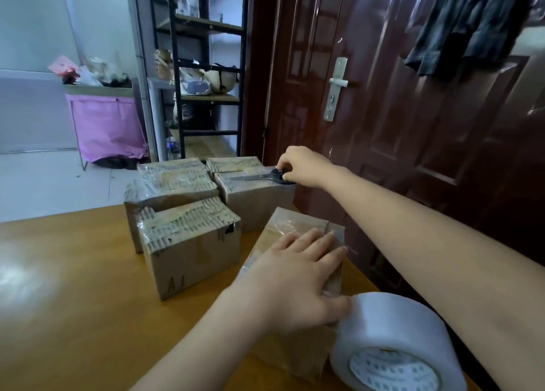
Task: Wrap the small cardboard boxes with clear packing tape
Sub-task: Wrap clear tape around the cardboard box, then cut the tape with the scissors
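Note:
Several small cardboard boxes stand on a wooden table. My left hand lies flat, fingers straight, on top of the nearest box, which carries clear tape. A large roll of clear tape sits at the box's near right corner, touching it. My right hand reaches far forward and grips the black handles of a pair of scissors lying on a back box. A front-left taped box and others behind it stand apart from my hands.
A dark red door with a metal handle stands close along the table's right side. Beyond the table are a black shelf rack and a pink-draped stand on a pale floor.

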The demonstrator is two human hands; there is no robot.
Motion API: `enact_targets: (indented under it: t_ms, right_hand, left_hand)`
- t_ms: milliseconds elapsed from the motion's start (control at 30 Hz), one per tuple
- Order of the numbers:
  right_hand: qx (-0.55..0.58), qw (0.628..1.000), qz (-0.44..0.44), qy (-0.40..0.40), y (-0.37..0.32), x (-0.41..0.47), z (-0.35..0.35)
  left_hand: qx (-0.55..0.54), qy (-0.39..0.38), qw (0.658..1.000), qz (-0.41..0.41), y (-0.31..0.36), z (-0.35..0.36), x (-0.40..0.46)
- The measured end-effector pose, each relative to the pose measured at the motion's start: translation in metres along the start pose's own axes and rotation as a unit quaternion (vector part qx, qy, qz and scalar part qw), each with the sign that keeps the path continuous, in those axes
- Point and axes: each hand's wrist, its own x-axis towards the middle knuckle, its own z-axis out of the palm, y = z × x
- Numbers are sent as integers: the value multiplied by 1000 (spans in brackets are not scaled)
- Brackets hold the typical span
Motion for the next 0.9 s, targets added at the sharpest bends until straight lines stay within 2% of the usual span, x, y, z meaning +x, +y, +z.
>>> enact_targets:
  t_ms: [100, 167, 367, 433, 533, 667, 800, 833, 900]
  right_hand:
    - [50, 998, -1, -24, 5, 6, 5]
    - [42, 999, 3, -31, 5, 5, 4]
    - [-95, 994, 5, -53, -1, -24, -7]
    - [-87, 996, 24, -15, 1, -46, -18]
    - [80, 990, 76, 89, 3, -90, -34]
    - [389, 903, 85, 162, -1, -169, -24]
    - [592, 774, 125, 188, 8, -244, 16]
    - [612, 754, 143, 192, 7, -258, 26]
    - [648, 715, 178, 194, 1, -276, 42]
  left_hand:
    - [4, -1, 1000, 1, -1, 0, 1]
    - [3, 2, 1000, 3, 0, 0, 1]
    - [-4, 2, 1000, 12, -2, -2, 0]
    - [-4, -2, 1000, 20, -2, -3, 1]
    - [-12, 1, 999, 30, -4, -4, 2]
    - [-19, 7, 999, 43, -8, -4, 2]
    - [-46, 25, 998, 43, -7, -6, 1]
    - [-52, 56, 996, 38, -6, -6, -1]
    - [-18, 181, 982, 46, -4, -2, -4]
